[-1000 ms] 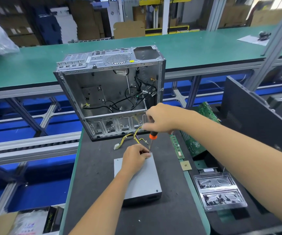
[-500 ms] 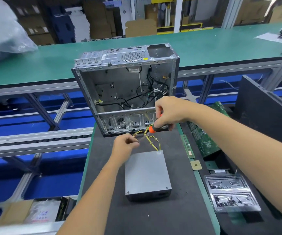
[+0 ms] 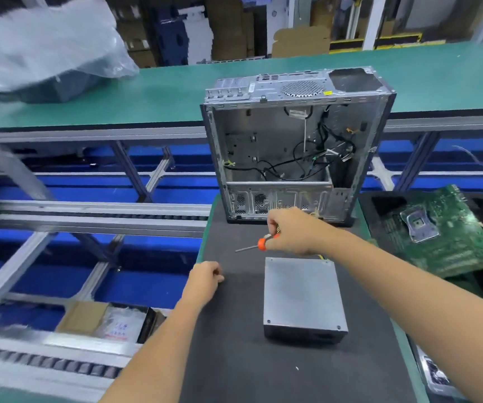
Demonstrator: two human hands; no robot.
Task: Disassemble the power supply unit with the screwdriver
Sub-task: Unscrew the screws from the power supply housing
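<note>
right hand (image 3: pixel 294 232) is wrapped round the screwdriver (image 3: pixel 259 244), tip held off the work, probably between screws. left hand (image 3: pixel 205 282) is curled, maybe pinching a removed screw, hard to tell. power supply unit (image 3: pixel 302 295) is laid flat on the mat (image 3: pixel 234 359), lid up.

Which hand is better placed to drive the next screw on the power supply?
Right. The right hand already grips the screwdriver just behind the power supply unit; the left hand carries no tool.
</note>
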